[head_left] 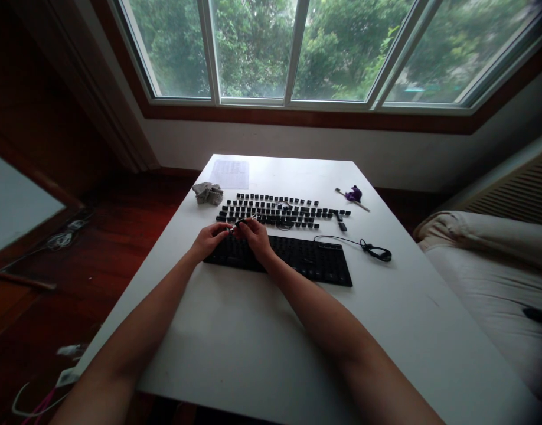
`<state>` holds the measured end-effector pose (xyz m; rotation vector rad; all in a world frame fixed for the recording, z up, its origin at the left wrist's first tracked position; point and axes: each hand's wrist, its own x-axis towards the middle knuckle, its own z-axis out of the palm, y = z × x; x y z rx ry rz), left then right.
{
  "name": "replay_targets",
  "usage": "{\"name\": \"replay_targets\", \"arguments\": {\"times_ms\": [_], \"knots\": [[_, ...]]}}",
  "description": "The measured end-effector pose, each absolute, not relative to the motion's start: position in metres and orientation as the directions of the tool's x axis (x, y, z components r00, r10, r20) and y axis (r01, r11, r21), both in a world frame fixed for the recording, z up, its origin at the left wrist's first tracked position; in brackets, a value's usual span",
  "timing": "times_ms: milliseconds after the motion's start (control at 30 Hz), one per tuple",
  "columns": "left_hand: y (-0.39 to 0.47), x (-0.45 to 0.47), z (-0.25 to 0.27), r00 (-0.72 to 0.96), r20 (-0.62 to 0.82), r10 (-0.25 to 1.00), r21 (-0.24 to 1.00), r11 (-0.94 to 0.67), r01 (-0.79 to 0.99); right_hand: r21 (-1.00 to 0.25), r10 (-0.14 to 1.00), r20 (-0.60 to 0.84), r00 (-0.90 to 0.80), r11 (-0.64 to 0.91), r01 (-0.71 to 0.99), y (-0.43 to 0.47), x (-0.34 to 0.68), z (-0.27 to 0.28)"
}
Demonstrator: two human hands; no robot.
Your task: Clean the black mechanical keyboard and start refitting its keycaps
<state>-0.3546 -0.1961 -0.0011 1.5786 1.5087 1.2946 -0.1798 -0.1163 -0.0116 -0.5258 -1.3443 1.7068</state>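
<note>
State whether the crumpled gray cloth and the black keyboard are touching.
Apart: the head view shows white tabletop and the left hand lying between the gray cloth and the black keyboard.

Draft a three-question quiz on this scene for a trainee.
1. True or false: the cable is bundled to the right of the keyboard.
2. What lies in rows on the window side of the keyboard?
A) pens
B) keycaps
C) coins
3. Fill in: the left hand and right hand are nearer the keyboard's ____ end.

Key: 1. True. 2. B. 3. left.
</note>
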Motion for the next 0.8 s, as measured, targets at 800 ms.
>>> {"name": "replay_targets", "arguments": {"times_ms": [800], "knots": [[-0.1978,-0.3626,-0.0009,0.013,0.178,0.984,0.89,-0.167,0.424,-0.911,0.759,0.154,-0.632,-0.138,-0.388,-0.1154,-0.1763,-0.0098]]}}
